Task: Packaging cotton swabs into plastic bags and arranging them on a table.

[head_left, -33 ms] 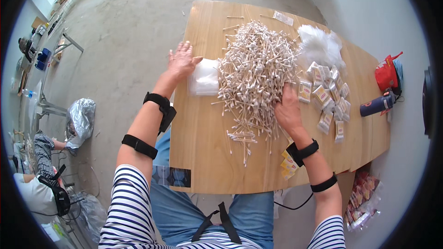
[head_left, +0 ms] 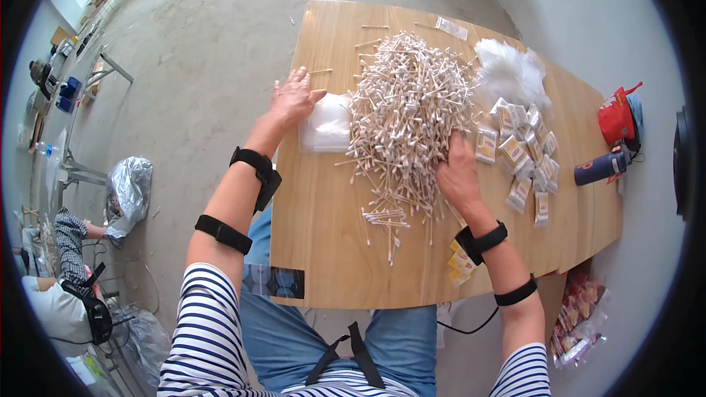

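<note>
The left hand [head_left: 293, 95] lies flat with fingers spread wide, its fingertips at the far left edge of the wooden tabletop [head_left: 323, 250], touching a stack of clear plastic bags [head_left: 327, 125] and gripping nothing. The right hand [head_left: 457, 173] rests palm down, fingers loosely open, on the near right edge of a big heap of cotton swabs [head_left: 408, 110] in the middle of the tabletop. Small filled packets [head_left: 518, 151] lie just right of that hand, with a dark bottle [head_left: 601, 167] farther right.
</note>
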`<action>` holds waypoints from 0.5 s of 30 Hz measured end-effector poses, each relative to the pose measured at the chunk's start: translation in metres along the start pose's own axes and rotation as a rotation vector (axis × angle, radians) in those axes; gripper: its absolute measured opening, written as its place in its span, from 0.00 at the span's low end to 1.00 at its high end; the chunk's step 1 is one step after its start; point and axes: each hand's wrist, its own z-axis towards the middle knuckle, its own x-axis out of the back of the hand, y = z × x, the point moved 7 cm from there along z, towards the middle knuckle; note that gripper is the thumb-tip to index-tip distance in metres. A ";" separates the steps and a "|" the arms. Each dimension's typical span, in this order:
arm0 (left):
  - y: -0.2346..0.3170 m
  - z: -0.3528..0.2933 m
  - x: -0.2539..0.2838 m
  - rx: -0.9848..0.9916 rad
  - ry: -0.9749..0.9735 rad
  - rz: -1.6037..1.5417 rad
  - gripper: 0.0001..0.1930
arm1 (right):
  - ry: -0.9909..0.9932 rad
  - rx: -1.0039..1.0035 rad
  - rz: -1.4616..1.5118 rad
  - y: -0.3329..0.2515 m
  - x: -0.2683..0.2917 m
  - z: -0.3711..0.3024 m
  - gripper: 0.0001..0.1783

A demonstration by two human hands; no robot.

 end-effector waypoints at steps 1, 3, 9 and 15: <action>0.000 0.002 0.004 0.003 -0.004 0.002 0.38 | -0.005 -0.002 0.002 -0.001 -0.002 0.002 0.27; -0.001 0.010 0.006 0.032 -0.135 -0.105 0.35 | 0.022 0.039 -0.068 -0.006 -0.002 0.001 0.31; 0.022 0.004 0.020 -0.029 -0.200 -0.357 0.33 | 0.130 0.094 -0.204 -0.016 0.036 -0.028 0.27; 0.060 -0.063 0.053 -0.341 0.157 -0.252 0.22 | 0.012 -0.021 -0.254 0.008 0.073 -0.096 0.20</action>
